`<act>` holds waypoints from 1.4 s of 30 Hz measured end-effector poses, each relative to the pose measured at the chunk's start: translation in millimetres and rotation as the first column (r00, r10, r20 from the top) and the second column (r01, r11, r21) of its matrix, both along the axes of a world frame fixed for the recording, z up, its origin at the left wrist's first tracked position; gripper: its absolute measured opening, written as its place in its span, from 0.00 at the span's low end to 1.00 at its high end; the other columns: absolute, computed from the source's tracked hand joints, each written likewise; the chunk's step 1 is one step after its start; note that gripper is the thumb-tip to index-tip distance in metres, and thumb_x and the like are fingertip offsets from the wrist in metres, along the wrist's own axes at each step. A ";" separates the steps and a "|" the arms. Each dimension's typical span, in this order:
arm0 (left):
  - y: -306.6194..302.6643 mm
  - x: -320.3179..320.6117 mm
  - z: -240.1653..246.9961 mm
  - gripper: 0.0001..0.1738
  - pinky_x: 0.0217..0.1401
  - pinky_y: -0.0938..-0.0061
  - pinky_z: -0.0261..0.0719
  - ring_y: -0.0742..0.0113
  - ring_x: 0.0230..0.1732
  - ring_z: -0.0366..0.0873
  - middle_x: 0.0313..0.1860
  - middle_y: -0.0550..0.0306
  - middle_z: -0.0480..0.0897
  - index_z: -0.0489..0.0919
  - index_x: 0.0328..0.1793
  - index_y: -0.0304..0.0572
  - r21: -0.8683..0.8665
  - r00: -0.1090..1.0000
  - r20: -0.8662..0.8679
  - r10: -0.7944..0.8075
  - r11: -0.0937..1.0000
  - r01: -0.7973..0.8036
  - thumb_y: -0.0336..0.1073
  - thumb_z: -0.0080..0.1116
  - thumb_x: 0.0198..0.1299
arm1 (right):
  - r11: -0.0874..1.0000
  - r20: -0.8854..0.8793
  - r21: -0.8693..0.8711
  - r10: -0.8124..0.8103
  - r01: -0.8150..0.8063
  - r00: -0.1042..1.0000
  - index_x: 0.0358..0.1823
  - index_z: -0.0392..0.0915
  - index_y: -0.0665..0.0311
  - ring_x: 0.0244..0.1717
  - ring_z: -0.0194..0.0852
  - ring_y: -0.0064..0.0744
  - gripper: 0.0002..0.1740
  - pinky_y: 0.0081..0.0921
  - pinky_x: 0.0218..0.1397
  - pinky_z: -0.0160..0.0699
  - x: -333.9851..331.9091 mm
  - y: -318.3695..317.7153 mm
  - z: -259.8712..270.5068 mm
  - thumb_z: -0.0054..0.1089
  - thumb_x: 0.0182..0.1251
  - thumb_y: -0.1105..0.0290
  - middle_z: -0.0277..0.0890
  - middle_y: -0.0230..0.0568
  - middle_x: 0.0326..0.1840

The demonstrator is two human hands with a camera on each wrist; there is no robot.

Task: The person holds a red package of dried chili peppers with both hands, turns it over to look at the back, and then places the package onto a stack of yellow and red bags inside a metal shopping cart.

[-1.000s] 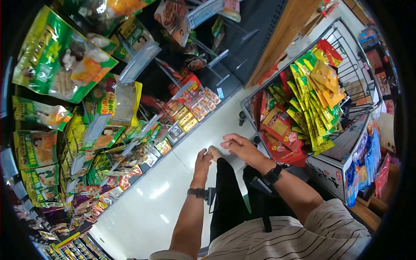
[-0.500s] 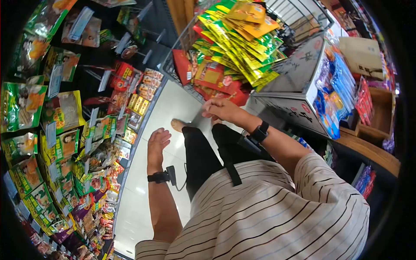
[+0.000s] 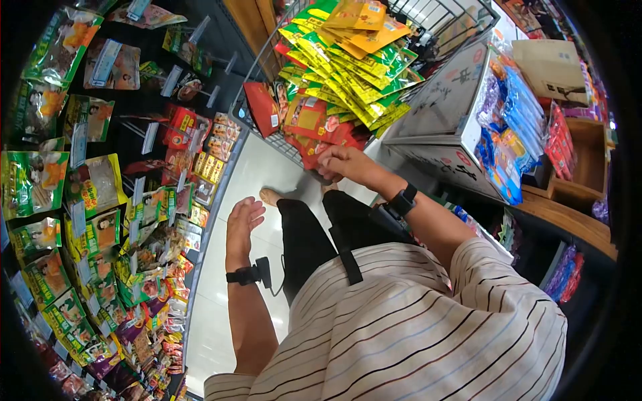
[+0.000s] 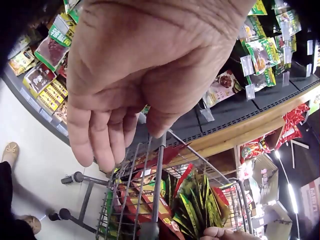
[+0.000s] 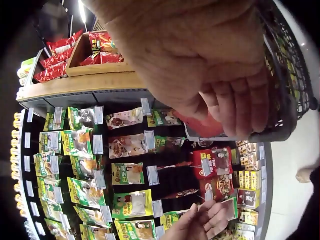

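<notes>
What matters most is how the cart lies from my hands: it is ahead of me, and my right hand is the nearer one, right by the cart's near end. I can't tell if that hand touches it. My left hand is apart from the cart, back toward me and over to its left. My hands are both loose, fingers a bit bent, and I see nothing held in them. The cart looks longest going away from me and a bit right, though I can't see all of it. Inside it, the long green-and-yellow packs lie on a slant, from the cart's far left toward its near right. Now the counting: two hands and one cart. In the cart, I see at least two orange packs on top of the pile, and at least two red packs at its near end. The green-and-yellow ones overlap too much to count — there are lots. One white box is just right of the cart, and one big shelf is on its left — too full to count.
</notes>
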State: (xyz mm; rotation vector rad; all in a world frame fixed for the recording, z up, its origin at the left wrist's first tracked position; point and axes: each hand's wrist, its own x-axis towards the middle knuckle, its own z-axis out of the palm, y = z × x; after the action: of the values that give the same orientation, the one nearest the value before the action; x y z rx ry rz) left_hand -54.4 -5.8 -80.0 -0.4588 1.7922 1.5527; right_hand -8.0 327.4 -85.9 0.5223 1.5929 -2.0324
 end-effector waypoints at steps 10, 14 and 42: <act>-17.9 13.7 16.9 0.29 0.54 0.68 0.82 0.60 0.52 0.83 0.54 0.46 0.81 0.72 0.66 0.30 -0.030 0.997 -0.049 0.061 0.998 -0.063 0.51 0.48 0.74 | 0.981 -0.145 0.007 -0.191 0.194 0.971 0.50 0.75 0.67 0.38 0.83 0.28 0.12 0.26 0.41 0.85 -34.3 38.6 17.7 0.52 0.74 0.66 0.82 0.40 0.41; -21.5 13.1 24.3 0.30 0.55 0.67 0.82 0.59 0.52 0.82 0.55 0.45 0.81 0.71 0.67 0.29 -0.039 0.994 -0.069 0.084 0.995 -0.087 0.52 0.48 0.74 | 0.908 -0.196 -0.002 -0.412 0.419 0.890 0.50 0.75 0.68 0.38 0.83 0.30 0.12 0.28 0.39 0.86 -59.0 84.8 49.8 0.53 0.73 0.67 0.82 0.41 0.41; -10.9 10.0 43.6 0.25 0.48 0.73 0.84 0.65 0.48 0.84 0.50 0.51 0.83 0.76 0.59 0.34 -0.062 0.978 -0.151 0.145 0.986 -0.156 0.51 0.50 0.74 | 0.326 -0.756 0.646 0.148 0.691 0.637 0.44 0.83 0.60 0.40 0.85 0.50 0.10 0.36 0.43 0.82 -200.0 231.8 104.6 0.61 0.65 0.66 0.84 0.51 0.38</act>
State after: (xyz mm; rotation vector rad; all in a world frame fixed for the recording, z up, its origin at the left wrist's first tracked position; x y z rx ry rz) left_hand -44.4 -16.7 -36.4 -0.5391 1.9708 1.6651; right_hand -208.0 559.2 18.7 0.3941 3.4686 -1.3098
